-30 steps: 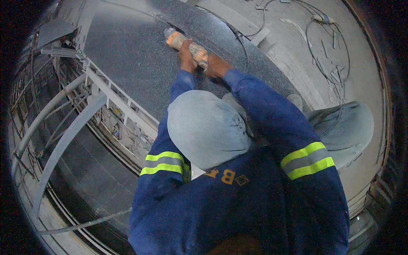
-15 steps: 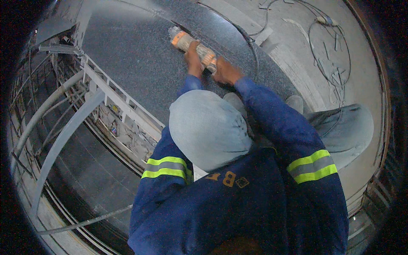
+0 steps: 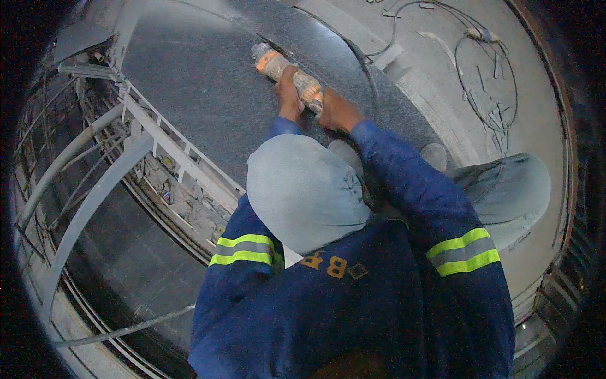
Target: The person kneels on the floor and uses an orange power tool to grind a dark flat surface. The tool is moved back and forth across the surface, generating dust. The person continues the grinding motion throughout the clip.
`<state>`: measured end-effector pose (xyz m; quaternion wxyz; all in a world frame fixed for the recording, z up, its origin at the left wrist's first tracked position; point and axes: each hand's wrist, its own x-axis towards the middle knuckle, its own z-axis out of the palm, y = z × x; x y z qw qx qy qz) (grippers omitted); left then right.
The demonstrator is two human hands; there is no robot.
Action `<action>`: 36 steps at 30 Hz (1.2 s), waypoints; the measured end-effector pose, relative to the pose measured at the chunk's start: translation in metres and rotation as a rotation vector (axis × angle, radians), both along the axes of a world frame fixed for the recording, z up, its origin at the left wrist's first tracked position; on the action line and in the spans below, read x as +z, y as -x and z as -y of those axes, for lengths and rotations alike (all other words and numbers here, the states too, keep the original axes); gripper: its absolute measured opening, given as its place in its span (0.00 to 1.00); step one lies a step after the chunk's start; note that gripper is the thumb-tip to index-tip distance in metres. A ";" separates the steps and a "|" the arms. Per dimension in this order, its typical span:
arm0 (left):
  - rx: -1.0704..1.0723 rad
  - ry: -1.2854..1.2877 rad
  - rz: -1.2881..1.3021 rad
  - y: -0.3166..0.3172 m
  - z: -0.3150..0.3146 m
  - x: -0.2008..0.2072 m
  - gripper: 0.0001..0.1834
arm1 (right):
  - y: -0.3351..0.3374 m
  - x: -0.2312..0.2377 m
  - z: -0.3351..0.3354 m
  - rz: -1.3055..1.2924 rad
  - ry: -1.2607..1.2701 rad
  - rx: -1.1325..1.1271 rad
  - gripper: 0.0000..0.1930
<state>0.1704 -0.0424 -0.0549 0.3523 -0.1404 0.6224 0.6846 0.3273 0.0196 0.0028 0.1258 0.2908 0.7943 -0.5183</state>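
A dusty orange-and-grey angle grinder [image 3: 291, 74], seemingly wrapped in clear film or tape, lies low over a dark speckled stone slab [image 3: 189, 82]. My left hand [image 3: 289, 96] is wrapped round the middle of its body from the near side. At the rear end my right hand [image 3: 341, 112] is closed on the grip, fingers partly hidden. The head of the tool points up and left, next to a dark line in the slab. Its disc is too blurred to make out, and pale dust hangs beyond it.
A black cable [image 3: 377, 88] crosses the slab's right side. Farther right, a coiled cord [image 3: 457, 60] and thin offcuts lie on the dusty floor. To the left stands a grey metal frame [image 3: 170, 145] with debris and curved bars. My bent knee [image 3: 306, 189] rises close to my hands.
The grinder and both hands have shifted very slightly; both hands keep their hold. The view has moved a little, and my knee sits slightly farther left.
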 end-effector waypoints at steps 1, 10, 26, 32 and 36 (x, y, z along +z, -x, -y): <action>-0.001 0.036 -0.008 -0.002 0.000 0.002 0.21 | -0.003 0.004 0.000 -0.011 0.039 -0.029 0.29; -0.034 -0.045 -0.042 0.005 -0.004 0.005 0.20 | 0.015 -0.001 -0.001 0.103 -0.049 -0.019 0.33; -0.040 -0.170 0.110 0.003 0.000 0.008 0.15 | 0.009 0.007 -0.001 0.073 -0.067 0.049 0.32; -0.037 -0.128 0.088 0.006 0.001 -0.004 0.16 | 0.009 0.008 0.000 0.104 -0.029 0.029 0.33; -0.041 -0.129 0.081 0.025 -0.001 -0.022 0.16 | 0.021 -0.008 -0.003 0.005 0.010 0.013 0.34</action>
